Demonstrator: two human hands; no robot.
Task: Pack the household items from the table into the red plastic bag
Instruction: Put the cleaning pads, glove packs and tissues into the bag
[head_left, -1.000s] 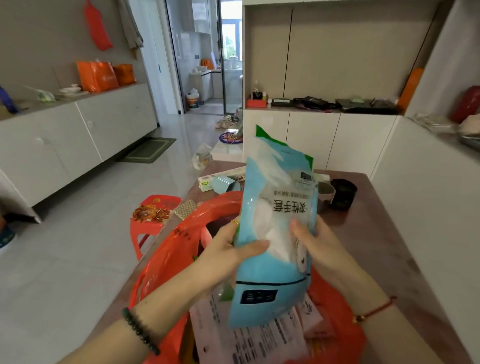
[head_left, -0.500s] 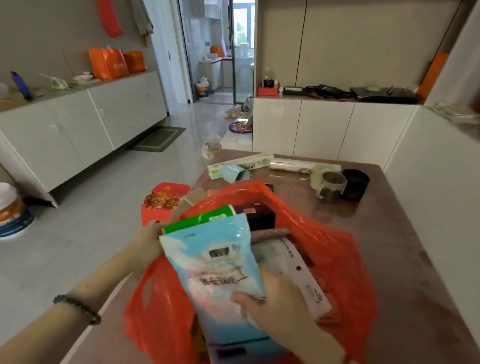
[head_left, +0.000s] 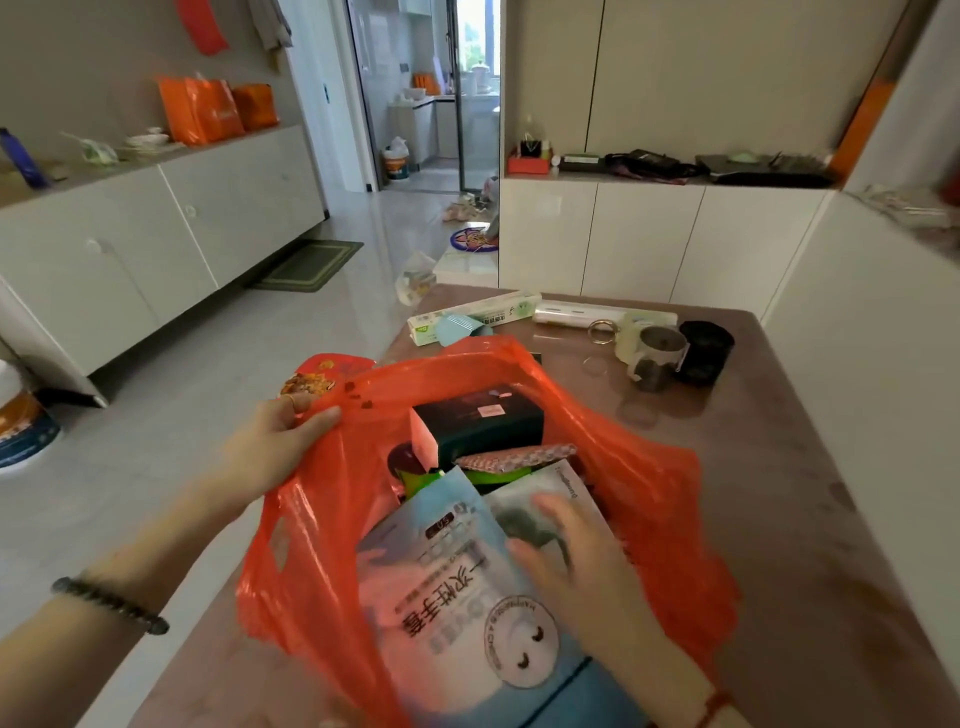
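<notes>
Two hands are being used at the near left edge of the table (head_left: 779, 493): the flimsy rim of the red plastic bag (head_left: 623, 467) is being pinched by the left hand (head_left: 275, 447), while the glove packet (head_left: 447, 582), probably light, floppy and best gripped edgewise, is being pressed inside by the flat right hand (head_left: 571, 561).

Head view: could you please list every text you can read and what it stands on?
"一次性手套", large characters on the blue pouch, in the red plastic bag.
Ring of small lettering on the pouch: too blurred.
Print on the long box on the table: too small.
</notes>
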